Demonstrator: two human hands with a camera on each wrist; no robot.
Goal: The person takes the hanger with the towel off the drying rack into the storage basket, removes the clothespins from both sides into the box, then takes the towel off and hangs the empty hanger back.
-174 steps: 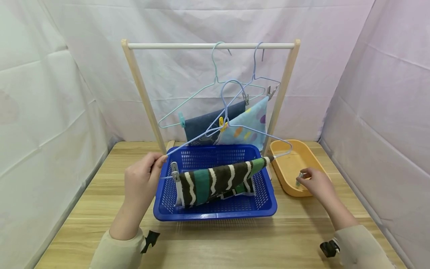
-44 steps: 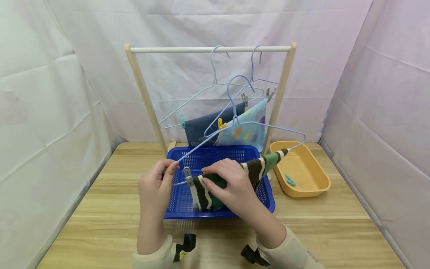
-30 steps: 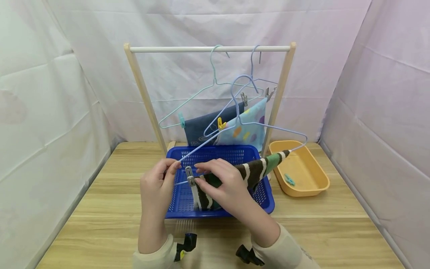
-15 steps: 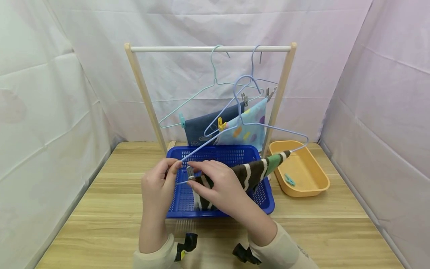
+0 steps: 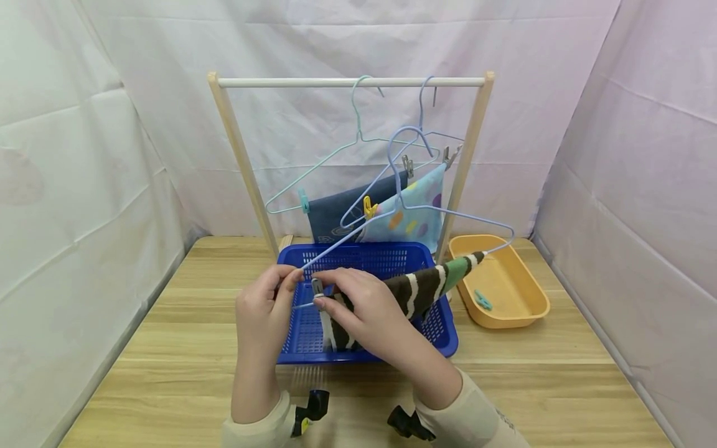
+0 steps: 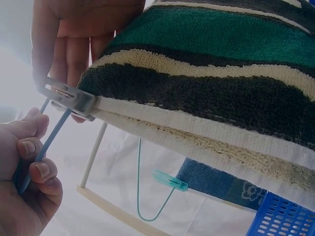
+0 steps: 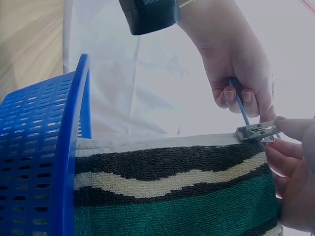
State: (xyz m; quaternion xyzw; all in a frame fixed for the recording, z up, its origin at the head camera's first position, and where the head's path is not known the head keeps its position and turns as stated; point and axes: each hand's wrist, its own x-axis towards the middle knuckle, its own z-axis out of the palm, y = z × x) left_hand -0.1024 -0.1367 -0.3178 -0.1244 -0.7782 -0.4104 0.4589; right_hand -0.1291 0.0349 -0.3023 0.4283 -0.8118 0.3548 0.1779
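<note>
Support: a pale yellow-brown wood-grain table (image 5: 168, 330). Directly on it, centrally, sits a blue rectangular perforated plastic basket (image 5: 305, 358). Just beside the basket, at right, lies a yellow-orange round-cornered tray (image 5: 512, 280). Behind the basket stands a white-barred, pale wooden rack (image 5: 313, 82), partly hidden low down.

"The striped towel (image 5: 427, 286) under the right hand (image 5: 366, 302)?"
"Rough, matt, looped cloth. The clip (image 5: 317, 287) in that hand looks like smooth plastic."
"And the basket (image 5: 302, 358) below it?"
"Plastic too, faintly glossy."
</note>
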